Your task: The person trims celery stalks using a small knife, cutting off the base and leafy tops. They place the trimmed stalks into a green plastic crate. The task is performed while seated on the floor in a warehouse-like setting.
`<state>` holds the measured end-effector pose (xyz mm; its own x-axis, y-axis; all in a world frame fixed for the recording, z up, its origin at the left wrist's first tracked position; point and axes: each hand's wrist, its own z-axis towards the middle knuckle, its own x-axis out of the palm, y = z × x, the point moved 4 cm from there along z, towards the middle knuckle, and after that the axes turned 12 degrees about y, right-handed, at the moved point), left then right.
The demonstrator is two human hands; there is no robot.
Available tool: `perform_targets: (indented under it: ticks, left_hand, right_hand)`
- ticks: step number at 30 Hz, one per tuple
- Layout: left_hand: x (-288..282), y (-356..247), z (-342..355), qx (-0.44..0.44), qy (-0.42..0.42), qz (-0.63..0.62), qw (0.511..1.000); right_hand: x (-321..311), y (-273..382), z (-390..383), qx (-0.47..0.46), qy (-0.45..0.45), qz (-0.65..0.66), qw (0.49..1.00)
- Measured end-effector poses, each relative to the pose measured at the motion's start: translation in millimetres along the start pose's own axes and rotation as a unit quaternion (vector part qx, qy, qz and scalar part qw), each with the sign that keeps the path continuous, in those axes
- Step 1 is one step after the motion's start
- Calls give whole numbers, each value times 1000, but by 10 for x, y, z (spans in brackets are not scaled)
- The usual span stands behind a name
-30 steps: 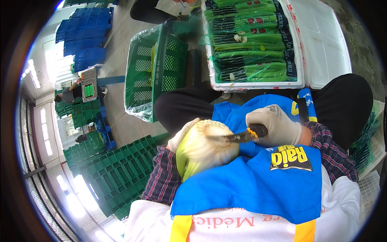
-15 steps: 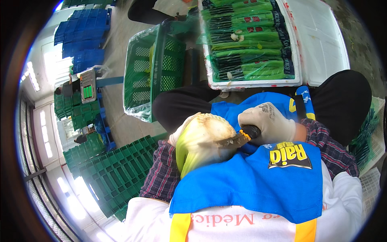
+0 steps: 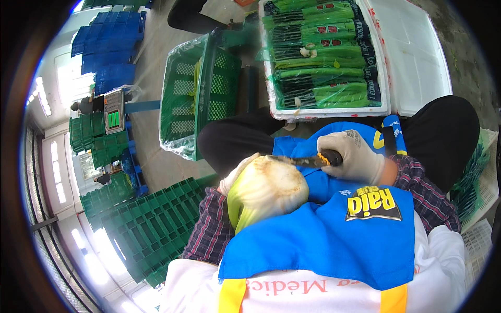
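My left hand (image 3: 235,175), in a pale glove, is wrapped round the side of a leafy vegetable head (image 3: 269,190) with a brownish cut base facing up and pale green stalks toward my body. My gloved right hand (image 3: 349,156) grips a dark-handled knife (image 3: 308,160); its blade lies at the upper edge of the vegetable's base, level and pointing left. A blue apron (image 3: 318,240) covers my lap and chest beneath them.
Beyond my crossed legs stand a plastic-lined green crate (image 3: 219,83) and a white foam box (image 3: 383,104) of bagged green vegetables, its lid (image 3: 422,57) beside it. Stacked crates (image 3: 141,229) and a scale (image 3: 114,109) are at left. Another person's leg (image 3: 190,15) shows at the top.
The knife first dipped lower across the base, blurred, and is now raised to its upper edge with my right hand. The vegetable, held in my left hand, shifted up, then back down.
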<state>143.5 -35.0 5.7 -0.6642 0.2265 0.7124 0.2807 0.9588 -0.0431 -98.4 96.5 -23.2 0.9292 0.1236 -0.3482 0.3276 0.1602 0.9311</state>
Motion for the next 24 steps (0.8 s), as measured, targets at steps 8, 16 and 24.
perform_targets:
  ticks: [8,16,24]
  left_hand:
    - [-285,-80,-17,5,129,-53,990]
    - [-154,-33,34,65,187,-57,978]
    - [-247,-11,-8,15,71,-16,997]
  right_hand:
    - [-36,360,94,-52,57,11,997]
    - [94,183,53,-18,5,14,1000]
    - [21,82,47,40,12,-4,999]
